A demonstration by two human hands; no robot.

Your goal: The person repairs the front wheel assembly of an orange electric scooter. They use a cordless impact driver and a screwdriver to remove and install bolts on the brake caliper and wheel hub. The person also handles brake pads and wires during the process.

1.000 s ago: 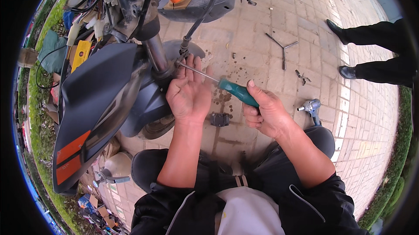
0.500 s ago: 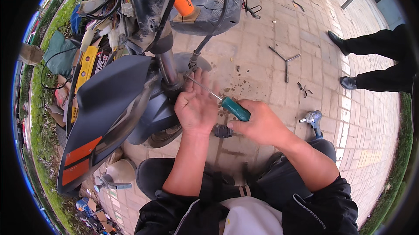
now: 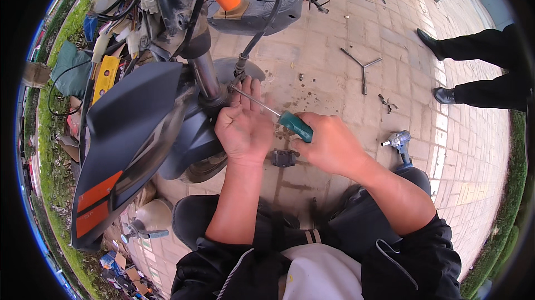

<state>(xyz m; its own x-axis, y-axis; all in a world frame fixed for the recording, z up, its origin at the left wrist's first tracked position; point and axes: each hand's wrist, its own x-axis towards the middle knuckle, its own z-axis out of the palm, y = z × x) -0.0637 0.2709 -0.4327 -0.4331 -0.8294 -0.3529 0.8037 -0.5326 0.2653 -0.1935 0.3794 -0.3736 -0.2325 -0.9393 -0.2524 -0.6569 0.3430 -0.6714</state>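
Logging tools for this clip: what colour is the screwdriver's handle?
Dark green; the head view shows the screwdriver handle best, in the right hand.

Wide head-worn fisheye, looking down, close

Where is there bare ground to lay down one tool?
Bare paving lies between your right hand and the three-armed wrench, also between the blue power tool and hedge. Around your left hand, screwdriver, fork leg and cable crowd.

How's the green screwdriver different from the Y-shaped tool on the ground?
The screwdriver is in the right hand; the Y-shaped tool lies on the paving. The screwdriver is straight, while the Y-shaped tool branches three ways. The screwdriver has green on it; the Y-shaped tool looks gray. Both are tools.
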